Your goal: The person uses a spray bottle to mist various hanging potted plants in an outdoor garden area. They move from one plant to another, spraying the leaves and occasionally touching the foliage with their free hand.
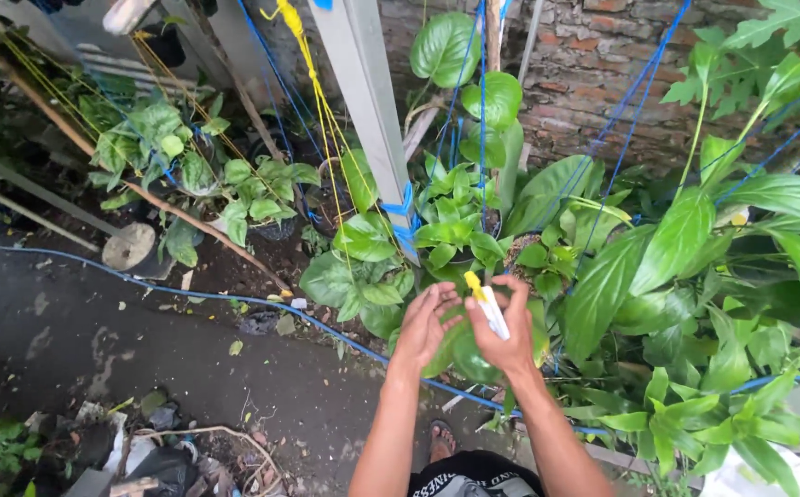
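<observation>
No labels, signs or screens, white plastic bag (768, 474) at bottom right corner

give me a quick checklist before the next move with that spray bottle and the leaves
1. Right hand grips the green spray bottle: ok.
2. White and yellow nozzle clear of the fingers: ok.
3. Left hand steadies the bottle: cannot tell, it lies against the bottle's side, contact unclear.
4. Nozzle direction toward the leaves: cannot tell.
5. Blue hose away from the sandalled foot: ok.
6. Liquid level in the bottle: cannot tell.
</observation>
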